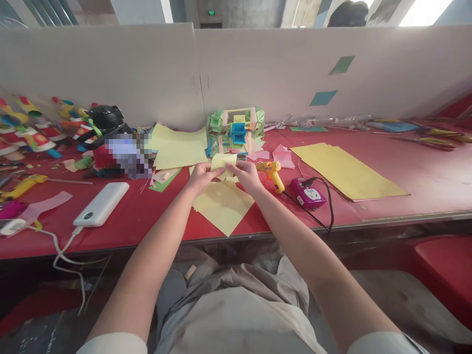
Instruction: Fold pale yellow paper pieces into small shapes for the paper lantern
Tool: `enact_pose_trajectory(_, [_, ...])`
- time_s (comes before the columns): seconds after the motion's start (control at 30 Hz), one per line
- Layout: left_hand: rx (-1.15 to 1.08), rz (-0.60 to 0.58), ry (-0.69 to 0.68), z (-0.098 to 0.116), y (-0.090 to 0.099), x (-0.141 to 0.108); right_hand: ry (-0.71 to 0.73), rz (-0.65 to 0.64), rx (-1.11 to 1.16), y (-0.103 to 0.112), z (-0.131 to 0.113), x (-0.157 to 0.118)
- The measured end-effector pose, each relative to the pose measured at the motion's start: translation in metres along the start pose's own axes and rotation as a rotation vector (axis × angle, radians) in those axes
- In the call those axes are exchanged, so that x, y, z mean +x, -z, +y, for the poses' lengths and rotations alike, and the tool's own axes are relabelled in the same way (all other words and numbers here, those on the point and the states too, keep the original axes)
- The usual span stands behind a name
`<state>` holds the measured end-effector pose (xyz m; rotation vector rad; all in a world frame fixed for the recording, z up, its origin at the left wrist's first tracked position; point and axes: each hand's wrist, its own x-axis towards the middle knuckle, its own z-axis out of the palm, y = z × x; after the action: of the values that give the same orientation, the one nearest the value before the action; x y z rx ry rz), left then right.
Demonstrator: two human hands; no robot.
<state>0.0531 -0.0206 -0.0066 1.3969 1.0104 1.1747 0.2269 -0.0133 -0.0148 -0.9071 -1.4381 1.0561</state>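
Note:
A small piece of pale yellow paper (223, 161) is held up between my two hands. My left hand (205, 176) pinches its lower left side, and my right hand (245, 174) grips its lower right side, thumbs close together. Below them a larger pale yellow sheet (224, 209) lies with one corner pointing toward me. Just beyond my hands stands a craft model (238, 130) of light sticks, green folded paper and blue pieces. To the right of my right hand rests a yellow hot glue gun (273, 176).
A purple power socket (309, 193) with a black cord sits right of the glue gun. Yellow sheets (350, 172) lie farther right. On the left are a white power bank (101, 204) with a cable, another yellow glue gun (24, 187) and a black-lidded bottle (106, 118). A grey partition (147, 73) stands behind.

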Motion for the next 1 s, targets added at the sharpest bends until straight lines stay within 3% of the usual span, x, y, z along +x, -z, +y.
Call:
enact_pose_trajectory(0.17, [0.032,0.033,-0.027,-0.0006,0.0017,-0.0001,-0.02,-0.068,0.05,-0.0024,0.0019,-0.0001])
enact_pose_trajectory(0.4, [0.017,-0.012,0.041,0.0002,0.0066,0.0018,0.013,0.0,0.02,-0.0005,0.0015,0.0008])
enact_pose_trajectory(0.53, [0.018,0.025,0.036,0.003,0.0098,0.0014,0.018,-0.001,0.019,-0.0001,0.0024,0.0011])
enact_pose_trajectory(0.67, [0.025,-0.024,0.071,0.007,0.0093,-0.0017,0.008,-0.006,0.072,0.0009,0.0055,0.0027])
enact_pose_trajectory(1.0, [0.038,0.023,-0.034,0.0005,0.0094,0.0013,-0.001,0.011,-0.051,0.0011,0.0054,0.0018])
